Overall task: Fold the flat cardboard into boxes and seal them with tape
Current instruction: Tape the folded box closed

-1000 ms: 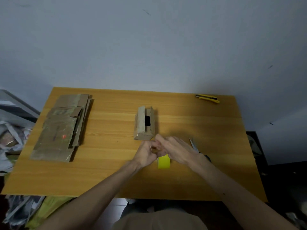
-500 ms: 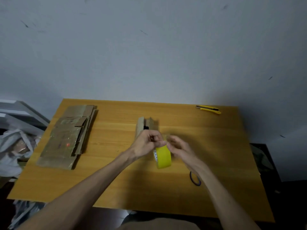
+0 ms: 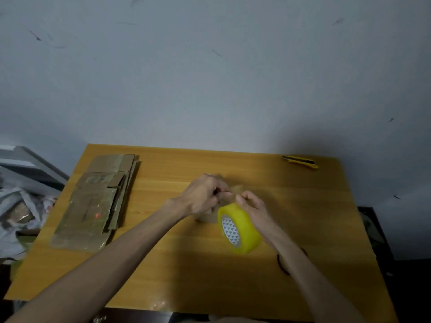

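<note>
the left hand [image 3: 200,194] is pinching the tape end, fingers together; the right hand [image 3: 253,206] is gripping the yellow tape roll [image 3: 240,229], hanging at its five o'clock; the cardboard box [image 3: 210,216] is sitting mostly hidden beneath both.

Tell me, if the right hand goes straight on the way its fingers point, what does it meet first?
Most likely the left hand: the right hand points left toward it, fingertips almost touching above the tape roll. Depth is unclear.

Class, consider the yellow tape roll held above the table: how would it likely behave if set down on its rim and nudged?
The tape roll is round, so it would probably roll. Its hollow core suggests it is fairly light. Laid flat, it should stay put.
</note>
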